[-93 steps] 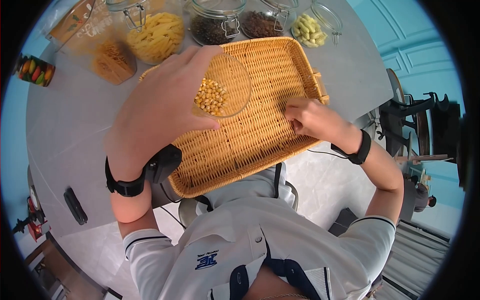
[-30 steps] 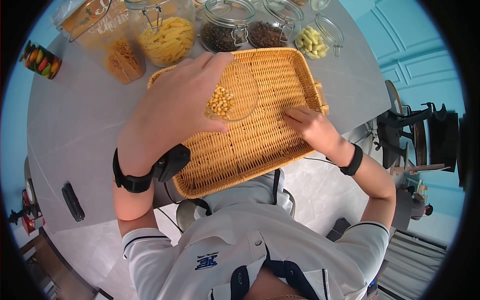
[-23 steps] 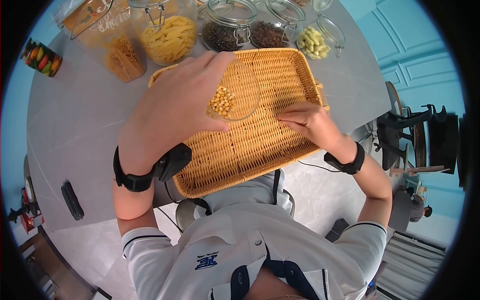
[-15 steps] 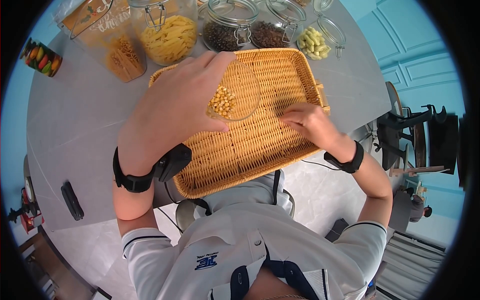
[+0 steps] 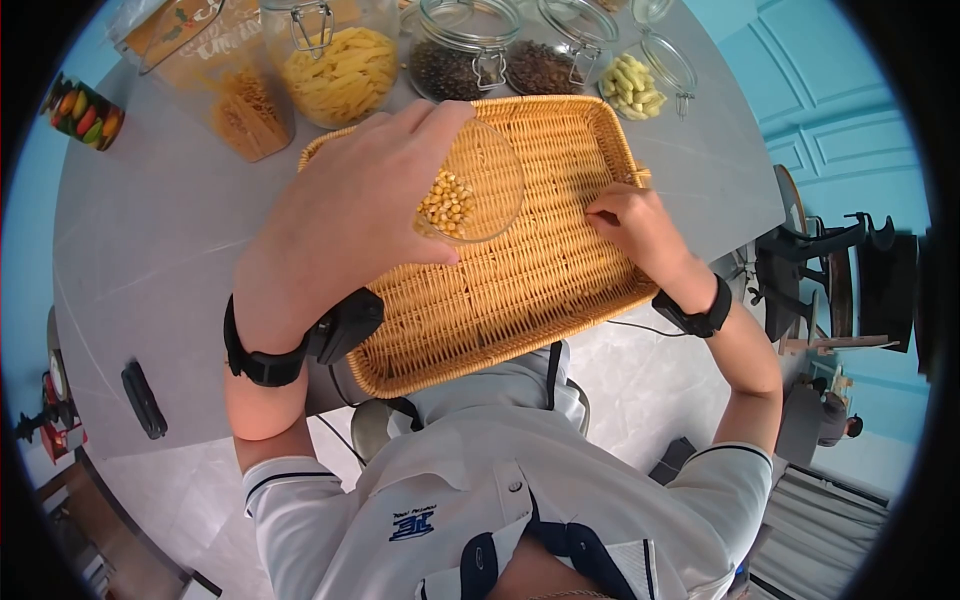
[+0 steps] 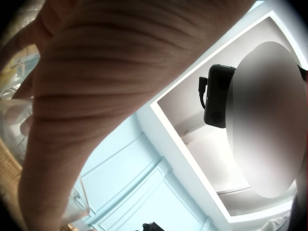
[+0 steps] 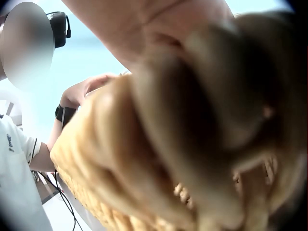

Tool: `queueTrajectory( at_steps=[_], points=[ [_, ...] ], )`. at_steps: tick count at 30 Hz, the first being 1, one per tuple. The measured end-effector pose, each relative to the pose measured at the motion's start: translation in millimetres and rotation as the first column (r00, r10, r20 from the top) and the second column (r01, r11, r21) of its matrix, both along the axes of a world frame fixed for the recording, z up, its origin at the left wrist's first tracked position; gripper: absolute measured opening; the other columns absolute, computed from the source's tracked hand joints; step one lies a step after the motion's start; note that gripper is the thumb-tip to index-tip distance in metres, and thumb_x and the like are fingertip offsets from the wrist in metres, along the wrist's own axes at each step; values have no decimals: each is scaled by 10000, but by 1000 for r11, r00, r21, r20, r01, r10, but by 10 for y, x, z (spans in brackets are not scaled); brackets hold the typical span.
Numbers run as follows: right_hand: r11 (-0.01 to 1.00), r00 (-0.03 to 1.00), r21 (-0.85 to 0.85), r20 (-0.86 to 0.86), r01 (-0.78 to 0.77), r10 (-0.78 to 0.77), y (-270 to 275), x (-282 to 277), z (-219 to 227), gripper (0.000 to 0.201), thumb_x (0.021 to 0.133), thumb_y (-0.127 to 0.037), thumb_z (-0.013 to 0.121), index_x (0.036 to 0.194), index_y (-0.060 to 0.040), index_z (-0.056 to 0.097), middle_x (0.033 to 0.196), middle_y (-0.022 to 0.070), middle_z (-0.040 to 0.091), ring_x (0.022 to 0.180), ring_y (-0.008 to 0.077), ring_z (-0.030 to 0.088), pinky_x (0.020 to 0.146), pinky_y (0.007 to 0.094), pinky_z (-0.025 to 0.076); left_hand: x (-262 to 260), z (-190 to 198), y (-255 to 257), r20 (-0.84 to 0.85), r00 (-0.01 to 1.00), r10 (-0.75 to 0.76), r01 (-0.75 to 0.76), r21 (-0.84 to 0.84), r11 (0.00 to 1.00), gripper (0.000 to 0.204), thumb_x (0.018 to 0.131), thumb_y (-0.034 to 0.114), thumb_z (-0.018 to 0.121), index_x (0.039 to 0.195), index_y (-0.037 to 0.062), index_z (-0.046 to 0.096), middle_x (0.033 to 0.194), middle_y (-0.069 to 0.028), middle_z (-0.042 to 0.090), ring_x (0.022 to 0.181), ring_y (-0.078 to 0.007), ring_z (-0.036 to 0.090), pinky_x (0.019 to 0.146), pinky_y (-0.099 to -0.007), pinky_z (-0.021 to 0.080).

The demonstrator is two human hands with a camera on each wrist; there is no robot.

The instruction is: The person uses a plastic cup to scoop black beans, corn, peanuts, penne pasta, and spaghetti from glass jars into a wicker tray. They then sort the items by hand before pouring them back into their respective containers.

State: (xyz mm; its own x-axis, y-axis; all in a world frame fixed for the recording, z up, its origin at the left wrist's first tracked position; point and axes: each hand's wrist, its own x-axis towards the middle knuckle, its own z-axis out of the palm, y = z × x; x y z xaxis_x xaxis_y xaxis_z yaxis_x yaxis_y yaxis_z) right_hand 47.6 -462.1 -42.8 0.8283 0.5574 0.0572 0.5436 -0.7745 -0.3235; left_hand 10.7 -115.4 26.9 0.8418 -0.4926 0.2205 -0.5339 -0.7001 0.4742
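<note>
My left hand (image 5: 350, 195) grips a clear glass jar (image 5: 497, 185), tilted over the left part of a wicker basket (image 5: 500, 290). Yellow corn kernels (image 5: 446, 207) lie gathered inside the glass. Near the basket's right end is my right hand (image 5: 640, 228), fingers bent in and fingertips drawn together; nothing shows between them. In the right wrist view the curled fingers (image 7: 168, 125) are close to the woven wicker and blurred. The left wrist view is mostly filled by the underside of my left hand (image 6: 86, 91), with a bit of glass at its edge.
Along the back of the grey table (image 5: 150, 240) stand a pasta jar (image 5: 340, 75), jars of dark contents (image 5: 455, 70) and an open jar of pale green pieces (image 5: 630, 88). A plastic spaghetti container (image 5: 250, 115), a patterned tin (image 5: 85, 115) and a black case (image 5: 144, 400) are at left.
My right hand reached left over the basket, fingers extending, then drew back right and slightly toward the back, fingers curling in. The left hand keeps holding the jar of corn almost still.
</note>
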Motion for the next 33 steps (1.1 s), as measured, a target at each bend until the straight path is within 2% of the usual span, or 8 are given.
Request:
queueTrajectory(
  at_steps=[3, 9, 15, 21, 24, 27, 30, 33],
  points=[
    [999, 999, -41, 39, 2, 0, 22, -50, -21, 77, 864, -20, 685, 926, 26, 690, 933, 169, 676, 881, 374, 662, 797, 432, 531, 10, -6, 2, -1, 1000, -14, 14, 5, 1000, 976, 624, 318, 908, 1453, 103, 439, 1412, -140, 574, 1290, -386, 541, 1037, -444, 472],
    [998, 988, 50, -152, 32, -25, 28, -174, 238, 83, 879, -28, 688, 929, 20, 642, 922, 174, 660, 880, 378, 654, 771, 447, 515, -2, 4, -5, -12, 1000, 8, -8, 8, 1000, 977, 628, 307, 907, 1460, 102, 437, 1415, -140, 575, 1304, -379, 532, 1045, -441, 469],
    [999, 967, -53, -255, -4, -10, -94, -346, 210, 113, 876, -48, 711, 950, -6, 636, 896, 136, 659, 853, 345, 652, 744, 420, 509, 4, 7, 1, -12, 1000, -3, 3, 22, 1000, 977, 631, 303, 907, 1461, 96, 436, 1414, -144, 575, 1301, -377, 537, 1046, -439, 470],
    [1000, 993, -20, -117, -16, 14, -142, -438, 21, 102, 870, -40, 706, 928, -3, 630, 865, 141, 643, 815, 343, 645, 741, 415, 517, 4, 4, -2, -10, 1000, -9, 9, 17, 1000, 962, 633, 275, 904, 1454, 93, 438, 1407, -142, 577, 1296, -375, 542, 1044, -438, 470],
    [996, 978, -41, -190, 81, -87, -101, -461, 67, 124, 813, 0, 723, 901, 23, 639, 875, 187, 664, 829, 392, 663, 737, 440, 536, 6, -7, 3, 2, 1000, -16, 16, 14, 1000, 964, 631, 287, 904, 1452, 92, 437, 1401, -142, 579, 1290, -376, 545, 1038, -440, 472],
    [989, 958, -5, -249, 148, -144, -139, -414, 49, 121, 782, 5, 742, 885, 15, 678, 822, 137, 697, 740, 277, 697, 693, 371, 554, 8, -13, 4, 7, 1000, -16, 16, 11, 1000, 962, 634, 309, 898, 1450, 92, 437, 1397, -142, 581, 1281, -384, 545, 1028, -441, 474],
    [978, 877, 103, -468, 179, -111, -100, -230, 222, 98, 812, 31, 762, 895, 13, 714, 808, 38, 704, 726, 96, 668, 656, 253, 544, 1, -9, 5, 7, 1000, -18, 18, -2, 1000, 956, 639, 328, 891, 1449, 97, 439, 1385, -138, 586, 1269, -391, 548, 1012, -441, 480],
    [908, 848, 331, -528, 258, -49, 273, -158, 713, 73, 842, 39, 741, 905, 5, 727, 834, 15, 710, 746, 69, 647, 692, 232, 549, -5, -7, -5, 10, 1000, -17, 17, 0, 1000, 948, 644, 333, 887, 1448, 101, 443, 1367, -137, 592, 1259, -388, 552, 997, -442, 487]
  ],
)
